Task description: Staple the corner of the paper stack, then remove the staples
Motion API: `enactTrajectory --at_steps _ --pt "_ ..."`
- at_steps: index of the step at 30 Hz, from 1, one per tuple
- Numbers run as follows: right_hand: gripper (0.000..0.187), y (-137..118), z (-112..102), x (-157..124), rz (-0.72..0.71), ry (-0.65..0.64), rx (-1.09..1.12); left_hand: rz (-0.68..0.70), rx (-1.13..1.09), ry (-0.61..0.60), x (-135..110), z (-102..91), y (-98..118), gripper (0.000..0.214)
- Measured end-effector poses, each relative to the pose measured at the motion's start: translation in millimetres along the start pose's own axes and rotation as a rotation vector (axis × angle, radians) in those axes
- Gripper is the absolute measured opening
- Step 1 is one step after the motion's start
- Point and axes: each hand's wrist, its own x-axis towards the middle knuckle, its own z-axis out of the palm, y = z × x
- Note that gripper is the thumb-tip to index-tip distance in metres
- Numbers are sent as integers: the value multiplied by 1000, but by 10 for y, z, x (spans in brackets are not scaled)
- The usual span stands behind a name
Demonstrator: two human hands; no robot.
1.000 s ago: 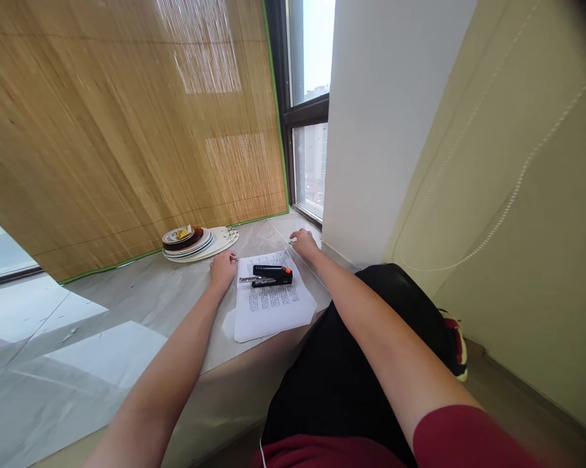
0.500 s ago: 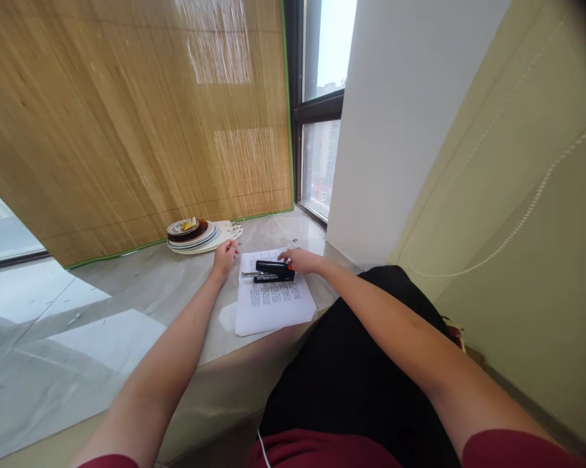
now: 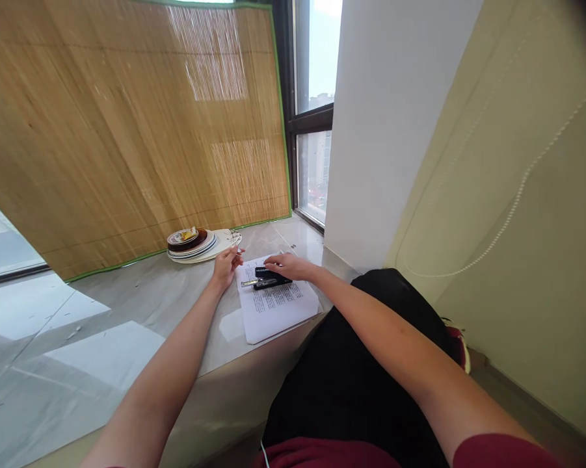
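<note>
Slid farther over the black stapler (image 3: 266,276), the right hand (image 3: 291,266) covers its top, grip unclear; the stapler sits on printed sheets (image 3: 280,318). Beside them the left hand (image 3: 226,265) curls, whether pinching anything I cannot tell.

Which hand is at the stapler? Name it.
The right hand: it is over the black stapler, hiding part of it. The left hand is apart from the stapler, near the printed paper's far left corner.
</note>
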Motion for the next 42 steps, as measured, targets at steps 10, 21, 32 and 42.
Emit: enactTrajectory --at_steps 10,21,32,42 --pt "48 -30 99 -64 -42 -28 -90 39 45 -55 -65 55 -17 56" --pt "28 -72 -13 -89 227 125 -225 50 109 -74 -85 98 -16 55" --pt "27 -126 -70 -108 265 135 -213 122 395 -424 -212 199 13 38" --pt "27 -176 -132 -94 286 148 -225 115 465 -490 -202 204 -7 42"
